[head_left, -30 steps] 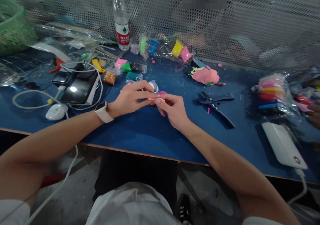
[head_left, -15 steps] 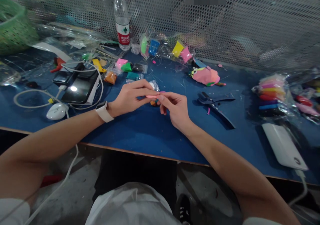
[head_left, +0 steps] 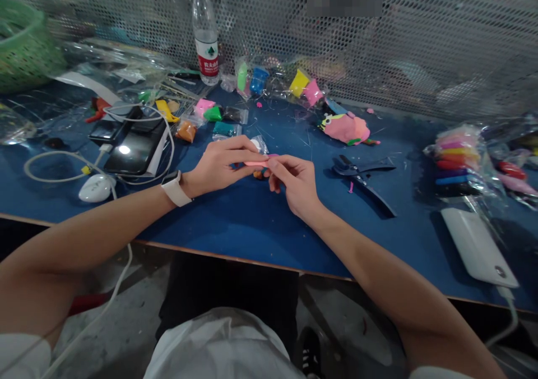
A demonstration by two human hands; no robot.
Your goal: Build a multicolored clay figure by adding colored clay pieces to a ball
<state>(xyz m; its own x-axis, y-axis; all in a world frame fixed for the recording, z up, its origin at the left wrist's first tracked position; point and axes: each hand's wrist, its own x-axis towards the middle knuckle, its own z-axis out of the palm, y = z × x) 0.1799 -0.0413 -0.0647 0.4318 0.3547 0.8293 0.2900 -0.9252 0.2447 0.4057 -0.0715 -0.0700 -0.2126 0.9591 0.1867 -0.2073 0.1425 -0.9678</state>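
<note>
Both left hand (head_left: pixel 221 165) and right hand (head_left: pixel 297 184) pinch a pink strip (head_left: pixel 254 163) over the table (head_left: pixel 235 222), probably light, soft, easily dented clay best held gently by its ends, though partly hidden from view.

The label (head_left: pixel 202 49) on the bottle (head_left: pixel 204 20) reads 农夫山 in white on red, beneath a green mark (head_left: pixel 210 51); smaller print (head_left: pixel 209 71) is illegible.
</note>
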